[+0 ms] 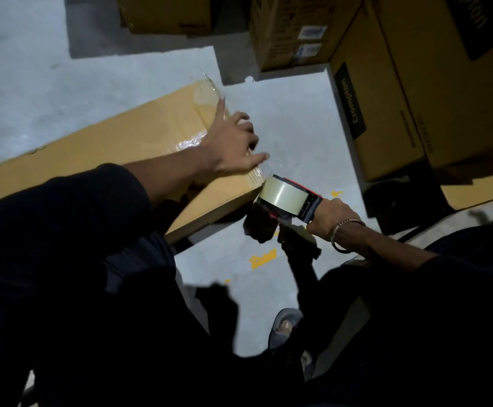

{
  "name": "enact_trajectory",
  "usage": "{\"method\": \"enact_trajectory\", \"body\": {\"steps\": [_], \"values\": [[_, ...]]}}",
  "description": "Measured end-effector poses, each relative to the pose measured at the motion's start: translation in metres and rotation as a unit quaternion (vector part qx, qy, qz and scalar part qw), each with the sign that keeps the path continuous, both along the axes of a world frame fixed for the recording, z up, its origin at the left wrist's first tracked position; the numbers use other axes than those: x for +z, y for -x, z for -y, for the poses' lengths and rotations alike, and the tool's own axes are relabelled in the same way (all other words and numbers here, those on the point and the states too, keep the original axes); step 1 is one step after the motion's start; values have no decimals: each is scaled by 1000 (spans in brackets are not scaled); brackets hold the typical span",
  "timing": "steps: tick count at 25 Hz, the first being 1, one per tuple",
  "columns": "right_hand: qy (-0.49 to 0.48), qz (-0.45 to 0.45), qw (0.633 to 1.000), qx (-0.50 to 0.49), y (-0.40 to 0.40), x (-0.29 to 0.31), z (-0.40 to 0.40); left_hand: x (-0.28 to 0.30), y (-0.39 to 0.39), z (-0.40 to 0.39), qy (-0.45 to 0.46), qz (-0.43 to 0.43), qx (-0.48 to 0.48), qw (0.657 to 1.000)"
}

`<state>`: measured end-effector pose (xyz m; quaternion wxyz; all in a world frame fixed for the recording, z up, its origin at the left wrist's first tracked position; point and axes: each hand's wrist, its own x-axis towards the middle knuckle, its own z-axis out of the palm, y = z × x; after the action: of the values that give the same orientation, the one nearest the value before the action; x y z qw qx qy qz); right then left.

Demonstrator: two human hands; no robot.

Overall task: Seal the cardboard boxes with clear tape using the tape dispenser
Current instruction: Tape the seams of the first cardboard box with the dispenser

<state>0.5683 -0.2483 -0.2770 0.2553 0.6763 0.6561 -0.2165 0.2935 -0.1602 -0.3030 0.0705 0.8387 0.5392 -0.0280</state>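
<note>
Nearest to us, our dark sleeves are filling the lower part of the view, and a foot in a sandal [283,327] is standing on the grey floor [298,118] beside a yellow paint mark [264,257].

Our right hand [332,217], with a metal bangle [342,233] at the wrist, is gripping the handle of the tape dispenser [290,201], fingers clenched round it. The dispenser, red and dark with a roll of clear tape [283,193] on it, is sitting just at the near corner of the long cardboard box [107,151], which is lying flat on the floor.

Our left hand [233,142] is resting on the end of that box, fingers spread and released, index finger and thumb stretched out, pressing down on the shiny strip of tape [207,98] running across the end. A loose tape end is sticking up at the far corner.

Farther off, more cardboard boxes are standing: a printed box [386,118] at the right, a labelled box [295,33] behind it, and another box [166,13] at the top edge.
</note>
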Motion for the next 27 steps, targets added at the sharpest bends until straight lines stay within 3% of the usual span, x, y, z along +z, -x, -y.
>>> {"method": "enact_trajectory", "body": {"steps": [9,16,19,27], "values": [[-33,21,997,66,-8,-11,-23,-14,-18,18,-28,86,39,995],[-67,25,996,-57,-25,-9,-50,-19,-15,22,-54,110,32,992],[-65,-22,992,-108,-12,6,-65,-12,-18,21,-70,89,23,993],[-22,-102,990,-93,-7,47,-81,9,-19,17,37,-19,-2,999]]}}
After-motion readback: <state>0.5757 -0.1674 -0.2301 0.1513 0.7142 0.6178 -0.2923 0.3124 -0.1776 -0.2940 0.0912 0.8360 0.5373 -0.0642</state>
